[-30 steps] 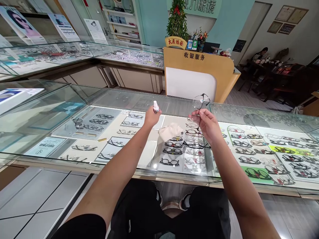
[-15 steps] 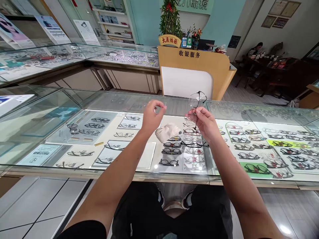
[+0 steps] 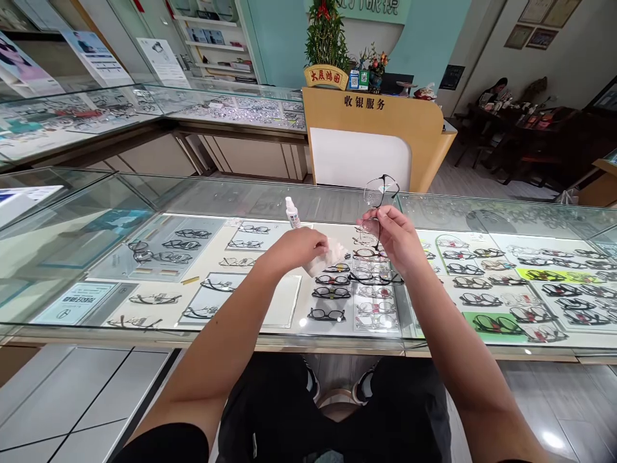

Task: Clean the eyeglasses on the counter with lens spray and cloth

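L hand (image 3: 296,245), palm down, over a pale crumpled cloth (image 3: 333,256), fingers curled onto it; firm pinch or light touch, can't tell. R hand (image 3: 399,236) raised, gripping thin dark-rimmed glasses (image 3: 378,191) btwn thumb and fingers near the middle; turned on edge, one lens above the other, held up over the glass tabletop (image 3: 231,196). Cloth on the tabletop, to the L of the glasses, partly hidden by L hand.

Just beyond L hand, a small white spray bottle (image 3: 292,213), seemingly upright, base hard to make out. Under the glass, rows of display glasses (image 3: 331,292), spread out to both sides. Farther off, a wooden cash desk (image 3: 429,128) w/ a tall leafy plant (image 3: 326,38) on top. At the near side, black trousers (image 3: 332,399), as if seated.

Poss. trouble: bottle knocked over by a stray bump from L hand, given the tight spacing; glasses dropped or bent from too loose or too hard a pinch; lenses smudged by fingertips so near; lenses scratched by any grit in the cloth.
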Demonstrator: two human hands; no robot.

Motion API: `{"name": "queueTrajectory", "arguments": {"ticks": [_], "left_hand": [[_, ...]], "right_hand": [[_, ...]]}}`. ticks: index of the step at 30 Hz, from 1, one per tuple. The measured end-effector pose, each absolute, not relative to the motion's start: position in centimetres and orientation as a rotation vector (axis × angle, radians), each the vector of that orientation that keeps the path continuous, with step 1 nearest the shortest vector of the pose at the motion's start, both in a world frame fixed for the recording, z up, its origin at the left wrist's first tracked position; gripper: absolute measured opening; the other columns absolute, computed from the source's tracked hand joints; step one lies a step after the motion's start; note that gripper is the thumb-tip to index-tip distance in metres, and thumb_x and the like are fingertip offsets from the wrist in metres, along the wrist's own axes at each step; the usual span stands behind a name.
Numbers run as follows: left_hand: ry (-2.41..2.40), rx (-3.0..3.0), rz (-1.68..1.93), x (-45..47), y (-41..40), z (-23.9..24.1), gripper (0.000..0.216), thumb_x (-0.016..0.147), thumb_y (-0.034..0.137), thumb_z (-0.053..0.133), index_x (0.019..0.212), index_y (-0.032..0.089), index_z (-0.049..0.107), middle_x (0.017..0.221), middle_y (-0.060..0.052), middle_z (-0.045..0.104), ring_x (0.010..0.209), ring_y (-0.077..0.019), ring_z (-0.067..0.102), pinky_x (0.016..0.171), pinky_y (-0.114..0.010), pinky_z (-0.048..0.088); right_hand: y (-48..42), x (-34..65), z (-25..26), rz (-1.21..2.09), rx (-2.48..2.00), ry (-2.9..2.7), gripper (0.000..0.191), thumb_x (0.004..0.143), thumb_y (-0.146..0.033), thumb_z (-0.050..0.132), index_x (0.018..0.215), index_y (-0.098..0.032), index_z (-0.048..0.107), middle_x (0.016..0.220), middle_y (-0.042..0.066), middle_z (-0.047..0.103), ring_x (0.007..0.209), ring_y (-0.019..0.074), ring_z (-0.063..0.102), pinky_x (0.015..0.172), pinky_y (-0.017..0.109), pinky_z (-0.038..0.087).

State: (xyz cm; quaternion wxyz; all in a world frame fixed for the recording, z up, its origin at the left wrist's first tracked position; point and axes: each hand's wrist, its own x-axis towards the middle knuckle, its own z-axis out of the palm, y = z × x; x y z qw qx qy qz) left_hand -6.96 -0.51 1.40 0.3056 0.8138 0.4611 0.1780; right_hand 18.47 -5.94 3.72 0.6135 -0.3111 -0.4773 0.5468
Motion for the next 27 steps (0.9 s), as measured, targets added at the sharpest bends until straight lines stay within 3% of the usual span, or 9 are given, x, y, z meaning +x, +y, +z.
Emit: {"name": "queueTrajectory", "arguments": {"ticks": [4, 6, 11, 15, 21, 27], "left_hand": [[1.441, 2.164, 0.193, -7.8, -0.9, 0.7, 0.039, 0.043, 0.033, 0.098, 0.069, 0.027, 0.070, 0.074, -0.001, 0.066, 0.065, -0.0207, 0.053, 0.061, -0.030, 0.031], [1.453, 2.138, 0.189, -8.1, -0.6, 0.4, 0.044, 0.037, 0.032, 0.100, 0.070, 0.028, 0.071, 0.078, -0.002, 0.066, 0.066, -0.0210, 0.054, 0.061, -0.030, 0.032], [1.419, 2.026, 0.317, -8.4, 0.7, 0.4, 0.022, 0.058, 0.021, 0.086, 0.062, 0.026, 0.065, 0.065, -0.002, 0.064, 0.060, -0.0201, 0.052, 0.064, -0.032, 0.032], [1.380, 1.844, 0.492, -8.2, 1.8, 0.6, 0.031, 0.071, 0.023, 0.079, 0.057, 0.024, 0.052, 0.055, 0.000, 0.053, 0.056, -0.0189, 0.050, 0.063, -0.034, 0.035], [1.154, 1.190, 0.905, -7.8, 3.1, 0.5, 0.014, 0.073, 0.029, 0.077, 0.077, 0.020, 0.067, 0.081, -0.003, 0.070, 0.075, -0.0180, 0.067, 0.075, -0.034, 0.058], [0.837, 1.020, 0.974, -7.2, 2.7, 1.2, 0.031, 0.070, 0.013, 0.085, 0.099, 0.016, 0.078, 0.100, -0.009, 0.080, 0.090, -0.0176, 0.074, 0.087, -0.033, 0.061]], "right_hand": [[-6.0, 18.4, 3.8, 1.267, -0.709, -1.096, 0.035, 0.081, -0.057, 0.092, 0.085, -0.029, 0.071, 0.099, 0.000, 0.078, 0.103, 0.0223, 0.077, 0.109, 0.041, 0.060], [-6.0, 18.4, 3.9, 1.266, -0.699, -1.099, 0.034, 0.082, -0.056, 0.091, 0.085, -0.029, 0.072, 0.099, 0.000, 0.078, 0.103, 0.0223, 0.077, 0.109, 0.041, 0.059], [-6.0, 18.5, 3.8, 1.267, -0.718, -1.110, 0.034, 0.083, -0.057, 0.090, 0.086, -0.029, 0.071, 0.100, 0.000, 0.078, 0.105, 0.0223, 0.077, 0.112, 0.042, 0.058], [-5.9, 18.6, 3.6, 1.260, -0.717, -1.114, 0.036, 0.082, -0.058, 0.091, 0.086, -0.029, 0.071, 0.099, 0.000, 0.078, 0.106, 0.0235, 0.077, 0.114, 0.044, 0.058], [-5.9, 18.6, 3.5, 1.265, -0.709, -1.115, 0.033, 0.083, -0.055, 0.091, 0.086, -0.028, 0.072, 0.101, 0.000, 0.078, 0.104, 0.0230, 0.078, 0.110, 0.043, 0.059], [-6.0, 18.5, 3.7, 1.272, -0.722, -1.125, 0.033, 0.084, -0.056, 0.090, 0.086, -0.028, 0.072, 0.100, 0.000, 0.078, 0.103, 0.0223, 0.078, 0.107, 0.041, 0.059]]}}
